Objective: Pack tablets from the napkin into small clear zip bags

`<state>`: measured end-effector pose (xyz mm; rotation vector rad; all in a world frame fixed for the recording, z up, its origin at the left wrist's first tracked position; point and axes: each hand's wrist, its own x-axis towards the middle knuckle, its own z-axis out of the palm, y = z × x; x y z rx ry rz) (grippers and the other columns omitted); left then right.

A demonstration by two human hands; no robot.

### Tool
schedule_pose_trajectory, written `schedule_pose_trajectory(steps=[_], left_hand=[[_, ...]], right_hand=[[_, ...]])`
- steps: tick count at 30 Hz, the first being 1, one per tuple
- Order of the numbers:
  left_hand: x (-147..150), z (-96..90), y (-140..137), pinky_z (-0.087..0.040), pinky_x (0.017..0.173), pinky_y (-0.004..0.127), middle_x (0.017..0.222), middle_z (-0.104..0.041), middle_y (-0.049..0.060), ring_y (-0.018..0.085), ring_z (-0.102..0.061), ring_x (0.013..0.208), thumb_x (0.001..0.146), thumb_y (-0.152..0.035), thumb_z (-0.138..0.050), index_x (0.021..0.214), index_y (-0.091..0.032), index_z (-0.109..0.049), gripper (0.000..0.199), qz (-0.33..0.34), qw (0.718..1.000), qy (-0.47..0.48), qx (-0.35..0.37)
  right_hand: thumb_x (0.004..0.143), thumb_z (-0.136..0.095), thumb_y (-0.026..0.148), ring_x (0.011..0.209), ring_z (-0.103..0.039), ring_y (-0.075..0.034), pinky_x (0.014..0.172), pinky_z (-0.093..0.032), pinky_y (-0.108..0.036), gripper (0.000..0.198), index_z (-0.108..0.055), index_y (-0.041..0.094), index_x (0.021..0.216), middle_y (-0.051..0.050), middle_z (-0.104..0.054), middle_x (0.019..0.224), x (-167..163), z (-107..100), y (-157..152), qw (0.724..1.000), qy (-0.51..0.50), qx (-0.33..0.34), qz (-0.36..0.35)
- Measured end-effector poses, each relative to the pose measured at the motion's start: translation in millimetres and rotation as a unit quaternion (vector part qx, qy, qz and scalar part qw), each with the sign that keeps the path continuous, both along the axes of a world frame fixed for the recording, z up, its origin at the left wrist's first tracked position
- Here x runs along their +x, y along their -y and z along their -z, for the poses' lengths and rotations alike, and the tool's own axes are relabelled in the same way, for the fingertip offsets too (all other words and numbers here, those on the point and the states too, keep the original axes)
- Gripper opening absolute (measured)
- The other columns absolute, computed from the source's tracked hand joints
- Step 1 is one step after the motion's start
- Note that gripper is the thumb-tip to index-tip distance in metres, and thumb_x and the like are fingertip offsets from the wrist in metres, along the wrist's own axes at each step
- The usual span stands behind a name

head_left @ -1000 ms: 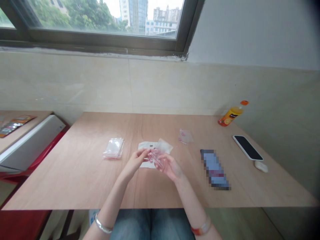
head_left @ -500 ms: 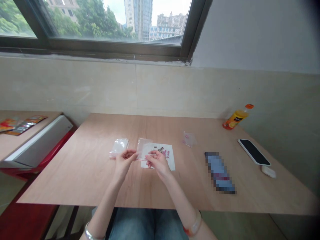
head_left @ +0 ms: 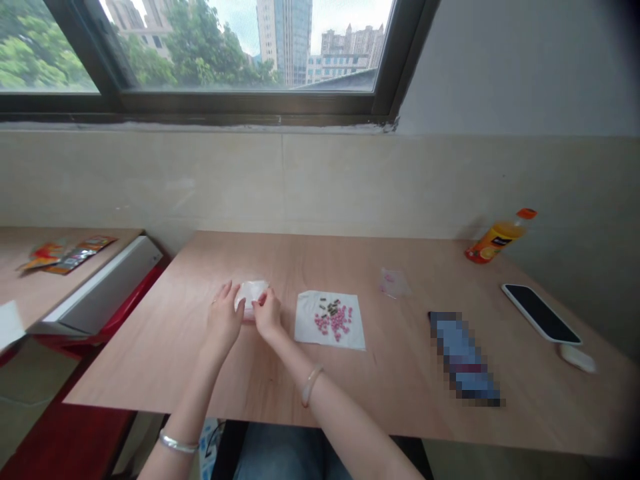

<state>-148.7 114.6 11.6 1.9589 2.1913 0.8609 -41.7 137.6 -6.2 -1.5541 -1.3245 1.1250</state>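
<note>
A small stack of clear plastic zip bags (head_left: 251, 291) with a pinkish edge lies on the table between my hands. My left hand (head_left: 225, 317) is at the stack's left side, its fingers apart and the thumb at the bags' edge. On the other side, my right hand (head_left: 269, 313) has thumb and fingers pinched together at the stack's right edge, on a bag. Right of it, a white paper sheet (head_left: 306, 327) bears many pink beads (head_left: 336, 323) and a few dark, short pieces (head_left: 332, 307).
Farther right lie a small clear bag (head_left: 395, 283) with pink bits, a pixelated phone (head_left: 465, 360), a white-edged phone (head_left: 543, 313) and a white case (head_left: 577, 358). An orange drink bottle (head_left: 497, 239) stands near the wall. Packets (head_left: 75, 253) lie on the left-hand table.
Both hands have moved left from the paper to the bag stack, and the bag held between them is now at the stack. The beads are uncovered. The view has shifted slightly.
</note>
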Motion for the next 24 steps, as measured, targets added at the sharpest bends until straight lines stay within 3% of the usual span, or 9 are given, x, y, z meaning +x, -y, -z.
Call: schedule_pose_trajectory(steps=[2,6,11,16,20,22,24], left_hand=[[1,11.9,-8,-0.034,0.111,0.046,0.144,-0.047,0.015,0.030,-0.035,0.138,0.090,-0.028,-0.037,0.129,-0.011,-0.053,0.045,0.047,0.997,-0.045,-0.034],[3,33.3,-27,-0.032,0.112,0.043,0.147,-0.043,0.013,0.025,-0.032,0.141,0.093,-0.022,-0.027,0.139,-0.012,-0.044,0.050,0.127,0.981,-0.046,-0.140],[0,44.5,-27,-0.021,0.115,0.048,0.152,-0.034,0.009,0.021,-0.025,0.143,0.097,-0.028,-0.016,0.147,-0.020,-0.031,0.052,0.138,0.970,-0.054,-0.195],[5,44.6,-17,-0.014,0.113,0.058,0.157,-0.019,0.009,0.025,-0.015,0.146,0.098,-0.031,-0.015,0.150,-0.022,-0.021,0.053,0.120,0.962,-0.156,-0.191],[13,42.4,-17,-0.012,0.114,0.058,0.158,-0.018,0.009,0.026,-0.019,0.145,0.098,-0.037,-0.017,0.150,-0.022,-0.021,0.054,0.083,0.961,-0.176,-0.196],[15,41.0,-18,-0.011,0.114,0.058,0.157,-0.020,0.009,0.026,-0.021,0.145,0.098,-0.037,-0.017,0.150,-0.024,-0.023,0.054,0.082,0.962,-0.172,-0.198],[16,39.9,-18,-0.011,0.114,0.057,0.157,-0.022,0.009,0.026,-0.021,0.144,0.098,-0.037,-0.018,0.149,-0.024,-0.025,0.053,0.082,0.962,-0.168,-0.199]], right_hand=[[0.074,-0.055,0.008,0.071,-0.060,-0.018,0.062,-0.043,-0.025,0.011,-0.055,0.019,0.070,-0.005,-0.067,0.076,-4,2,1,0.998,0.043,-0.009,-0.034],[0.081,-0.051,0.014,0.077,-0.065,-0.024,0.062,-0.043,-0.028,0.017,-0.066,0.015,0.072,-0.014,-0.072,0.083,-1,-1,4,0.992,0.108,-0.023,-0.062],[0.083,-0.048,0.011,0.079,-0.068,-0.027,0.062,-0.043,-0.030,0.023,-0.071,0.014,0.078,-0.017,-0.073,0.087,7,-6,5,0.978,0.177,-0.042,-0.099],[0.080,-0.055,0.014,0.072,-0.067,-0.022,0.060,-0.043,-0.027,0.018,-0.070,0.017,0.072,-0.011,-0.074,0.078,17,1,2,0.982,0.143,-0.036,-0.119],[0.077,-0.058,0.017,0.071,-0.066,-0.020,0.062,-0.045,-0.026,0.019,-0.070,0.017,0.091,-0.008,-0.073,0.078,55,-3,-14,0.996,0.080,0.008,-0.036],[0.079,-0.055,0.018,0.073,-0.066,-0.020,0.064,-0.046,-0.026,0.021,-0.069,0.016,0.094,-0.008,-0.073,0.079,95,-10,-28,0.997,0.062,0.038,0.034],[0.079,-0.053,0.020,0.078,-0.067,-0.021,0.067,-0.046,-0.027,0.022,-0.069,0.016,0.095,-0.009,-0.072,0.084,148,-17,-44,0.986,0.104,0.050,0.116]])
